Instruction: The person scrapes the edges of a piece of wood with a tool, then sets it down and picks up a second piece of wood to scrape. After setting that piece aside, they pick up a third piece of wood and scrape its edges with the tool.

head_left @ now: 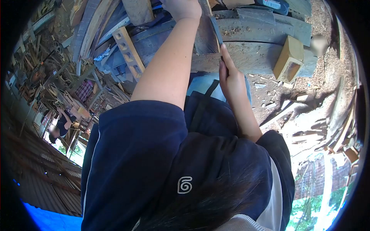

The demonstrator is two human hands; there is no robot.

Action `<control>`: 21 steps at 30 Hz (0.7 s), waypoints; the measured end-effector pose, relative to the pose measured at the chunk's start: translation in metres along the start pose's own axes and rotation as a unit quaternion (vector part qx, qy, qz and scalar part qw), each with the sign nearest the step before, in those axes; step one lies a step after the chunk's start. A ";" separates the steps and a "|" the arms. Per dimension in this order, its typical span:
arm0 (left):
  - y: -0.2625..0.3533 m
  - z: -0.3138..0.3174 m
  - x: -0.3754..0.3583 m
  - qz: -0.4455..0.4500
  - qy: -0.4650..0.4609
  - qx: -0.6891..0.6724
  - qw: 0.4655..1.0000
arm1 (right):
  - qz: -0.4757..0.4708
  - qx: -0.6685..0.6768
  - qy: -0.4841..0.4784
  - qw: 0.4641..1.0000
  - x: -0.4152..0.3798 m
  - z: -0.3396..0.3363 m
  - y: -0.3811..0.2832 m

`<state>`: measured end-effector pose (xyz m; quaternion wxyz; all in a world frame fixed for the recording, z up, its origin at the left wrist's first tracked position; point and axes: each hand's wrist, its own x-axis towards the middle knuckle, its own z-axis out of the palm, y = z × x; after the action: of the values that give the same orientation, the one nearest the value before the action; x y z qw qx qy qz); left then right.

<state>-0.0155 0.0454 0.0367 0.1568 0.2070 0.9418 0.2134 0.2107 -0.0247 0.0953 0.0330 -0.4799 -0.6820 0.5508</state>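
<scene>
My left hand (183, 8) reaches to the top edge of the view, over the near end of a wooden board (206, 37). Its fingers are cut off by the frame, so their grip cannot be seen. My right hand (234, 79) is closed just below and to the right of that board. Its index finger stretches along the lower end of a thin, dark, flat strip (216, 31), and the thumb lies beside it. The strip runs along the board's right edge; its exact kind does not show. Both lie over worn, thick planks (250, 48).
A rectangular wooden block (290, 57) stands on the planks at right. To the left is a notched wooden piece (129, 52). Wood scraps (271, 104) litter the ground. Another person (61, 125) is far off at left, among piled timber.
</scene>
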 end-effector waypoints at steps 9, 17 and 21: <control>-0.003 0.004 0.004 -0.015 0.003 -0.024 1.000 | 0.054 0.075 -0.001 0.996 -0.006 -0.001 -0.005; -0.009 0.009 0.007 0.002 0.008 -0.014 1.000 | 0.118 0.094 -0.050 0.987 -0.018 -0.009 0.002; -0.009 0.008 0.007 0.002 0.008 -0.031 0.999 | 0.134 0.113 -0.061 0.983 -0.016 -0.009 0.000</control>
<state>-0.0209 0.0442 0.0241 0.1555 0.2020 0.9355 0.2446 0.2244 -0.0295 0.1072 -0.0289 -0.5260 -0.5455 0.6518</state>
